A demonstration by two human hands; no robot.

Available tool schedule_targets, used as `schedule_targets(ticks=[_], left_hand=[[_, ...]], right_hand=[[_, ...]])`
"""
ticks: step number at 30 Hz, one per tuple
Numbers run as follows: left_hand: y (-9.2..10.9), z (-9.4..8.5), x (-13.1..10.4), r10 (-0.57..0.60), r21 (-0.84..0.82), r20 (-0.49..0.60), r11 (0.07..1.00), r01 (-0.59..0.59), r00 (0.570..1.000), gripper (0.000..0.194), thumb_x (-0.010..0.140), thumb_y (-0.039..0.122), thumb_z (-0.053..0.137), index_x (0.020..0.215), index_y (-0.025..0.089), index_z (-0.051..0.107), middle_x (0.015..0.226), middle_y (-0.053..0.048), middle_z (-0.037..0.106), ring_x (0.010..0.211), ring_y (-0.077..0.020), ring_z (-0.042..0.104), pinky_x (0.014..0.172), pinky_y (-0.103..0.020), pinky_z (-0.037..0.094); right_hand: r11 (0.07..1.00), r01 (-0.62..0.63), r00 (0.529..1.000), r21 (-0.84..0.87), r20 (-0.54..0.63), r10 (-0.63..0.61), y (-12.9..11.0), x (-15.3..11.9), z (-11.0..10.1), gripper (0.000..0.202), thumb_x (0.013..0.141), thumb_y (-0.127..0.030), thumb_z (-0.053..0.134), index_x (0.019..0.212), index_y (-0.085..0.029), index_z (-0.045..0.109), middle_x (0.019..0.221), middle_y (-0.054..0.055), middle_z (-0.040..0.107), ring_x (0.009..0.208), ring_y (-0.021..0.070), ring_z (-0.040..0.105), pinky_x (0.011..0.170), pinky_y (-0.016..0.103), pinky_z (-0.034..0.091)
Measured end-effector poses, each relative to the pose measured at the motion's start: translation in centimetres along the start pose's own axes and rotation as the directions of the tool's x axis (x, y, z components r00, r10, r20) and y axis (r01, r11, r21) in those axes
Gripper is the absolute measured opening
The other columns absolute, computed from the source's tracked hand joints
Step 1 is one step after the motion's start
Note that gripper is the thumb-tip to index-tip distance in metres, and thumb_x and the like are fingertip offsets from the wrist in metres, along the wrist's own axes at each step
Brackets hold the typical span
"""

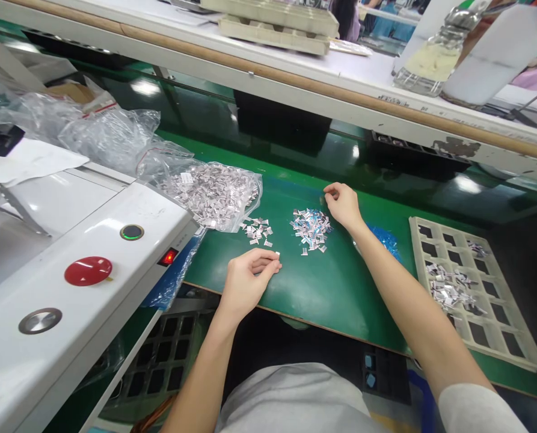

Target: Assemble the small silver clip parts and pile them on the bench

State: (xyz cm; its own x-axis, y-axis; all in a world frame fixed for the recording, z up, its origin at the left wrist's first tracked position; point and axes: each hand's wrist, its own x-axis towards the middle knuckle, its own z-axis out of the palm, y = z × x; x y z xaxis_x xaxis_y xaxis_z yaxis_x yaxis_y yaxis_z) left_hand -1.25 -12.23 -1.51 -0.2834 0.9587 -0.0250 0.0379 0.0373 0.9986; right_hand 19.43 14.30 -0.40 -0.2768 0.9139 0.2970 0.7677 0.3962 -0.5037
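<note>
My left hand (248,279) is over the near part of the green work surface (322,294), its thumb and index finger pinching a small pale piece (276,255). Up and to the right, my right hand (341,203) is closed with curled fingertips, just above a pile of small silvery and blue pieces (312,230); whatever it holds is too small to make out. A smaller scatter of pieces (257,231) lies left of that pile, beside an open clear bag (214,192) full of similar pieces.
At the left stands a white machine (101,240) with a red button (88,271). A cream compartment tray (475,288) holding loose pieces is at the right. Blue film (384,242) lies behind my right forearm. A shelf (295,72) with a glass bottle (430,60) crosses the top.
</note>
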Motion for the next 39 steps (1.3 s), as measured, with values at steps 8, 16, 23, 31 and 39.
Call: schedule_targets(ticks=[8, 16, 23, 31, 39], left_hand=[[-0.2, 0.2, -0.1, 0.026, -0.029, -0.013, 0.999, -0.026, 1.0, 0.013, 0.09, 0.029, 0.076, 0.096, 0.019, 0.08, 0.087, -0.007, 0.082, 0.082, -0.0239, 0.082, 0.081, -0.034, 0.069], [-0.1, 0.0, -0.1, 0.051, 0.014, -0.002, 0.999, -0.051, 0.999, 0.009, 0.09, 0.026, 0.076, 0.095, 0.019, 0.08, 0.089, -0.006, 0.082, 0.081, -0.0232, 0.082, 0.08, -0.034, 0.069], [-0.2, 0.0, -0.2, 0.053, 0.02, 0.006, 0.998, -0.053, 0.999, 0.009, 0.091, 0.027, 0.075, 0.096, 0.02, 0.079, 0.091, -0.006, 0.082, 0.082, -0.023, 0.082, 0.081, -0.034, 0.069], [-0.2, 0.0, -0.1, 0.049, 0.012, 0.015, 0.999, -0.049, 0.999, 0.007, 0.092, 0.025, 0.074, 0.094, 0.02, 0.079, 0.092, -0.006, 0.082, 0.082, -0.022, 0.082, 0.082, -0.033, 0.068], [-0.3, 0.0, -0.1, 0.065, 0.033, 0.013, 0.997, -0.065, 0.998, 0.008, 0.094, 0.025, 0.072, 0.096, 0.02, 0.078, 0.093, -0.006, 0.081, 0.083, -0.0215, 0.081, 0.081, -0.032, 0.068]], right_hand=[[0.99, 0.106, 0.994, -0.095, 0.027, -0.104, -0.1, -0.6, -0.2, 0.033, 0.094, -0.021, 0.052, 0.111, -0.02, 0.081, 0.114, 0.016, 0.072, 0.111, 0.0372, 0.061, 0.104, 0.057, 0.05], [0.949, 0.268, 0.943, -0.163, 0.248, -0.224, -0.3, 1.1, -1.4, 0.041, 0.098, -0.016, 0.049, 0.126, -0.021, 0.08, 0.121, 0.017, 0.068, 0.115, 0.0378, 0.061, 0.102, 0.056, 0.052], [0.928, 0.373, 0.871, -0.016, 0.349, -0.345, 1.0, 3.0, -2.8, 0.036, 0.098, -0.02, 0.055, 0.119, -0.022, 0.084, 0.117, 0.012, 0.072, 0.098, 0.0288, 0.069, 0.097, 0.047, 0.055], [0.922, 0.385, 0.859, 0.043, 0.348, -0.375, 1.5, 3.5, -2.8, 0.033, 0.098, -0.026, 0.059, 0.117, -0.027, 0.086, 0.108, 0.011, 0.071, 0.094, 0.0287, 0.068, 0.094, 0.047, 0.055], [0.911, 0.411, 0.846, 0.028, 0.36, -0.392, 1.5, 3.7, -2.7, 0.034, 0.099, -0.026, 0.056, 0.117, -0.024, 0.085, 0.111, 0.013, 0.071, 0.095, 0.0289, 0.067, 0.096, 0.048, 0.054]])
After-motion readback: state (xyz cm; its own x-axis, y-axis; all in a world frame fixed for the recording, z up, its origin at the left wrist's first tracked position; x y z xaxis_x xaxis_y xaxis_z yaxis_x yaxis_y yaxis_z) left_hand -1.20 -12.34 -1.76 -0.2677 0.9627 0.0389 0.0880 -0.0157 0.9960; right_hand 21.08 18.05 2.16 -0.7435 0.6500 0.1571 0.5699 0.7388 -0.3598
